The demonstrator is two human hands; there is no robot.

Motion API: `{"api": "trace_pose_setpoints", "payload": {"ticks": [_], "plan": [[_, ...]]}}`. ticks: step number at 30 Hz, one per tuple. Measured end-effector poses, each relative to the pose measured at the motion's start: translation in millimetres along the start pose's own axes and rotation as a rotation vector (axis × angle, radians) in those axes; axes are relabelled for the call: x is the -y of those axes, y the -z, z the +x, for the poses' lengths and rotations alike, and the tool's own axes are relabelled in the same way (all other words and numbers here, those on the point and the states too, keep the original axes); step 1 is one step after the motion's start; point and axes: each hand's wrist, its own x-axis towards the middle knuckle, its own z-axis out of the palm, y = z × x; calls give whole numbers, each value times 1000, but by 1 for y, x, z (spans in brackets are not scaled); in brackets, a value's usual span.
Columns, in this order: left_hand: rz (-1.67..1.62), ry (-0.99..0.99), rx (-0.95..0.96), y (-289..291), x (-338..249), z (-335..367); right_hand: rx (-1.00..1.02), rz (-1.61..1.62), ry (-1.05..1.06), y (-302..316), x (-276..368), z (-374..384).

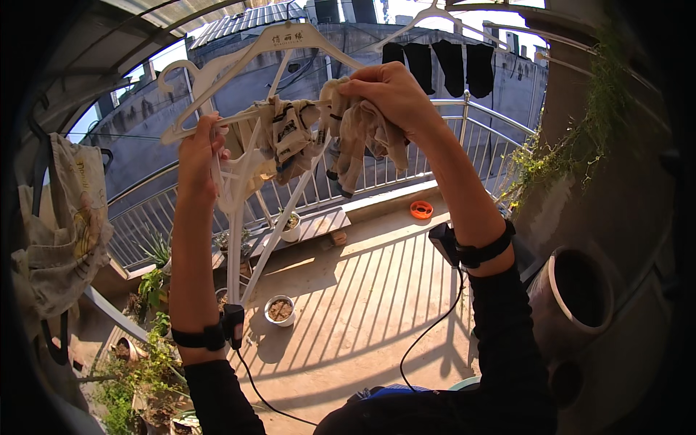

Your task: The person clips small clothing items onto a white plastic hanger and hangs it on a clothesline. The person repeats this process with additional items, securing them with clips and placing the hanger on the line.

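So I've got both arms up in front of me at a white hanger. My left grip is curled around its lower left corner, fingers closed on the plastic. My right grip is over on the other side, a bit higher up, with thumb and forefinger pinched on a pale cloth bundle, looks like socks. That bundle sits right at the fingertips and droops down below them, so most of it hangs under my hand. Can't really tell how much of the bar my right fingers are touching, cloth's in the way.

There's also a patterned cloth hanging on the lower bar between my two grips, just left of the pinched one and near it, neither hand visibly on it.

Around that: four black cloth pieces hang well off to the right, past my right hand, and a light garment hangs far left. Down on the floor there's an orange bowl near the railing, plus a white pot of soil closer to me.
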Motion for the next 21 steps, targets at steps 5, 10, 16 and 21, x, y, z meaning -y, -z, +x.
{"api": "trace_pose_setpoints", "payload": {"ticks": [5, 10, 16, 21], "plan": [[7, -41, 32, -1, -8, 8, -121, 497, 178, 25, 10, 0], [26, 20, -2, 3, -7, 9, -67, 763, 202, 49, 10, -20], [76, 106, 42, 14, -1, 6, 110, 903, -31, 61, -8, -82], [150, 106, 168, 25, 0, 13, 82, 753, -165, 53, -36, -134]]}}
